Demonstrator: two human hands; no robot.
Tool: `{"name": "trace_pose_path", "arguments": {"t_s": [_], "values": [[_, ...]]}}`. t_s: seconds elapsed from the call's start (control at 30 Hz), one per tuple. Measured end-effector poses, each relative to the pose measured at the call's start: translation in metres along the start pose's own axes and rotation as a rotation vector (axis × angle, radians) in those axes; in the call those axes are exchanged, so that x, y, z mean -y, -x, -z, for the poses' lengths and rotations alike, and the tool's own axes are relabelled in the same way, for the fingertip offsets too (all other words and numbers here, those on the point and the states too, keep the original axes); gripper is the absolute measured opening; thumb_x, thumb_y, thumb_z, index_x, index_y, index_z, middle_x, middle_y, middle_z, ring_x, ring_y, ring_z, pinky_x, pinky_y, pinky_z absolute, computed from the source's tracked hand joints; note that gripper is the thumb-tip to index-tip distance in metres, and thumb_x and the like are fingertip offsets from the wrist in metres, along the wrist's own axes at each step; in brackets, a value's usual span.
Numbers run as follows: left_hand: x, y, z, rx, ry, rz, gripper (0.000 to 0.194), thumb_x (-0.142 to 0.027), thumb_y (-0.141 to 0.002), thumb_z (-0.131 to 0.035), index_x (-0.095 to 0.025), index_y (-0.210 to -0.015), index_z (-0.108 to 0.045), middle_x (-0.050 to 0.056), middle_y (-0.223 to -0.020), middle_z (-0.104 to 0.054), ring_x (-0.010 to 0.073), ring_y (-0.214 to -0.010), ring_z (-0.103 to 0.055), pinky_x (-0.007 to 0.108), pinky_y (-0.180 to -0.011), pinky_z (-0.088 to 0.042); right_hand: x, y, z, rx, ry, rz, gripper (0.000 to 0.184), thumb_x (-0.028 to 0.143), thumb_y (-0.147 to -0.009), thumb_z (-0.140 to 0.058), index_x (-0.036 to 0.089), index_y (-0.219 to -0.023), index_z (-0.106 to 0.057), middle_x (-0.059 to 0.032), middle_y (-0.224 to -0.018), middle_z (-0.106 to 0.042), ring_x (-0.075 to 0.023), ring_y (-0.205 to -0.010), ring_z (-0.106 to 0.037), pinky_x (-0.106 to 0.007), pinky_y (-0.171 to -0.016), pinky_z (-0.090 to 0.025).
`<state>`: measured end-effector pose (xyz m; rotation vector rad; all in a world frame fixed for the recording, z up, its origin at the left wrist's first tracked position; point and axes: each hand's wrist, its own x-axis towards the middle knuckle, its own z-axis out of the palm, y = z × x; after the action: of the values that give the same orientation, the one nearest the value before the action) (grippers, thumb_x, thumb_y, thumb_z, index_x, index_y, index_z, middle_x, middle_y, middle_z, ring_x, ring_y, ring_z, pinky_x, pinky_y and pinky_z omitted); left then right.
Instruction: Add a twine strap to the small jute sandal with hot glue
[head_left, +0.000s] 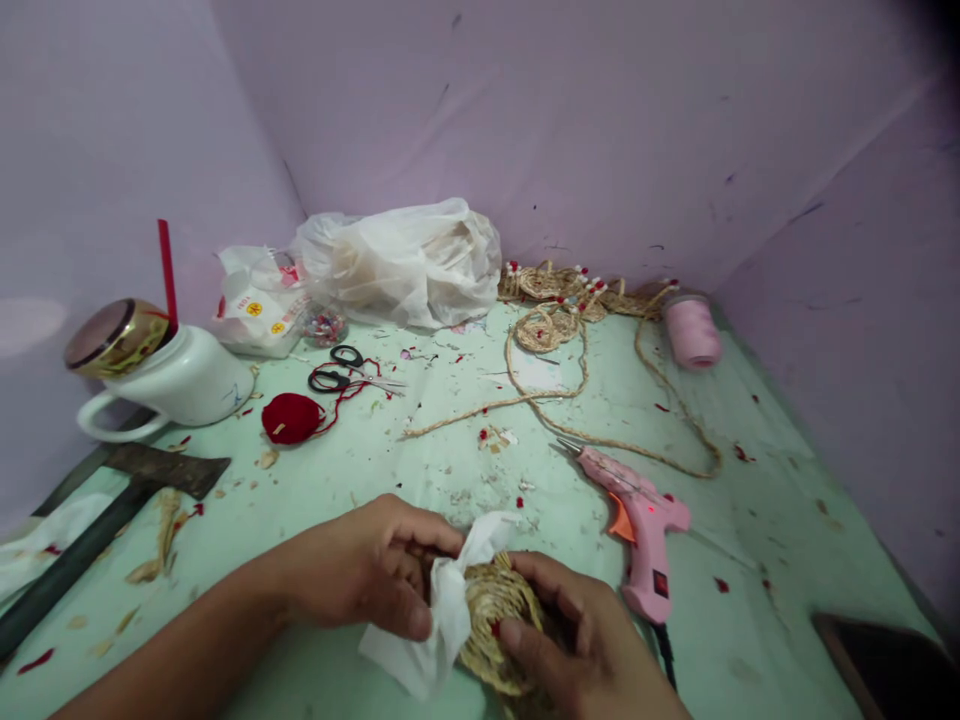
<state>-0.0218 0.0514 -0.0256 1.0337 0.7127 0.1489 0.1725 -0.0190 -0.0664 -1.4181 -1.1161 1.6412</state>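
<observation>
My right hand [574, 630] grips a coiled straw-rope disc [491, 610] near the table's front edge, its thumb on the face beside a small red spot at the centre. My left hand [375, 570] is closed around a white tissue [442, 620], which lies against the disc's left side. Part of the disc's lower edge is hidden by the right hand. To the right of my hands a pink glue gun [641, 510] lies on its side, a red light showing on its body.
Left are a hammer [169, 470], white mug [195, 380], red yarn ball [291, 418] and black-handled scissors [330, 378]. Behind stand a plastic bag [397, 265], braided rope [465, 410] with coiled pieces [540, 330], and a pink thread spool [691, 332]. A dark flat object [885, 665] lies front right.
</observation>
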Motion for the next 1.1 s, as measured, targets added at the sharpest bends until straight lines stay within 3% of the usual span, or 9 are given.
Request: {"name": "trace_pose_path", "arguments": {"t_s": [0.2, 0.37, 0.47, 0.63, 0.77, 0.87, 0.93, 1.0, 1.1], "values": [[0.001, 0.0, -0.011, -0.145, -0.579, -0.354, 0.028, -0.022, -0.079, -0.054, -0.018, -0.105, -0.062, 0.007, -0.094, -0.059, 0.0171, -0.083, -0.054, 0.025, -0.074, -0.04, -0.002, 0.0, -0.002, -0.015, 0.016, 0.024, 0.042, 0.039, -0.068, -0.065, 0.017, -0.103, -0.064, -0.0077, -0.087, -0.066, -0.0236, -0.079, -0.06, -0.032, -0.068, -0.048], [0.012, -0.006, -0.015, -0.145, -0.768, -0.439, 0.02, -0.018, -0.084, -0.045, -0.014, -0.092, -0.063, 0.008, -0.085, -0.06, 0.0146, -0.075, -0.055, 0.022, -0.068, -0.04, 0.003, 0.001, -0.004, -0.001, 0.095, 0.016, 0.036, 0.039, -0.067, -0.064, 0.016, -0.096, -0.068, -0.0045, -0.073, -0.064, -0.0208, -0.07, -0.058, -0.029, -0.063, -0.046], [0.018, -0.01, -0.017, -0.242, -0.778, -0.523, 0.021, -0.019, -0.085, -0.044, -0.013, -0.078, -0.062, 0.006, -0.074, -0.06, 0.013, -0.067, -0.055, 0.022, -0.062, -0.04, 0.006, 0.001, -0.006, 0.029, 0.094, 0.031, 0.033, 0.036, -0.067, -0.063, 0.016, -0.092, -0.069, -0.0033, -0.07, -0.063, -0.0187, -0.066, -0.056, -0.027, -0.061, -0.045], [0.027, -0.014, -0.026, -0.533, -0.826, -0.438, 0.016, -0.018, -0.079, -0.052, -0.014, -0.064, -0.058, 0.001, -0.06, -0.059, 0.0101, -0.057, -0.054, 0.02, -0.056, -0.037, 0.007, 0.0, -0.013, 0.026, 0.081, 0.027, 0.028, 0.031, -0.068, -0.061, 0.015, -0.089, -0.069, -0.0023, -0.065, -0.062, -0.0168, -0.062, -0.054, -0.025, -0.055, -0.043], [0.027, -0.017, -0.026, -0.537, -0.853, -0.509, 0.023, -0.018, -0.081, -0.046, -0.014, -0.063, -0.059, 0.001, -0.06, -0.059, 0.0101, -0.058, -0.054, 0.02, -0.057, -0.038, 0.01, 0.0, -0.013, 0.03, -0.051, -0.009, 0.024, 0.025, -0.066, -0.062, 0.014, -0.086, -0.069, -0.0019, -0.067, -0.063, -0.0166, -0.064, -0.055, -0.025, -0.057, -0.043], [0.022, -0.018, -0.02, -0.606, -0.667, -0.361, 0.03, -0.026, -0.083, -0.045, -0.012, -0.061, -0.061, 0.002, -0.057, -0.059, 0.0111, -0.056, -0.053, 0.02, -0.054, -0.039, 0.013, -0.001, -0.01, -0.006, -0.126, -0.022, 0.022, 0.024, -0.064, -0.065, 0.015, -0.084, -0.068, -0.002, -0.07, -0.065, -0.0168, -0.067, -0.057, -0.025, -0.059, -0.044], [0.018, -0.016, -0.016, -0.597, -0.482, -0.294, 0.027, -0.032, -0.081, -0.047, -0.012, -0.077, -0.066, 0.004, -0.069, -0.066, 0.0142, -0.063, -0.058, 0.021, -0.056, -0.043, 0.014, -0.002, -0.008, -0.071, -0.157, -0.03, 0.021, 0.025, -0.063, -0.068, 0.016, -0.082, -0.067, -0.0023, -0.07, -0.065, -0.0171, -0.067, -0.058, -0.025, -0.061, -0.045], [0.015, -0.011, -0.014, -0.492, -0.399, -0.289, 0.038, -0.034, -0.074, -0.058, -0.016, -0.107, -0.06, 0.006, -0.099, -0.066, 0.0191, -0.084, -0.061, 0.025, -0.067, -0.047, 0.014, -0.004, -0.006, -0.131, -0.201, -0.052, 0.023, 0.027, -0.062, -0.071, 0.016, -0.08, -0.065, -0.0029, -0.069, -0.066, -0.0179, -0.066, -0.059, -0.027, -0.062, -0.046], [0.014, -0.006, -0.015, -0.461, -0.57, -0.274, 0.065, -0.022, -0.063, -0.068, -0.023, -0.124, -0.048, 0.006, -0.122, -0.056, 0.0231, -0.103, -0.055, 0.029, -0.079, -0.046, 0.015, -0.005, -0.005, -0.169, -0.293, -0.059, 0.032, 0.032, -0.061, -0.073, 0.018, -0.088, -0.063, -0.0039, -0.074, -0.067, -0.0194, -0.07, -0.062, -0.03, -0.069, -0.048]]}}
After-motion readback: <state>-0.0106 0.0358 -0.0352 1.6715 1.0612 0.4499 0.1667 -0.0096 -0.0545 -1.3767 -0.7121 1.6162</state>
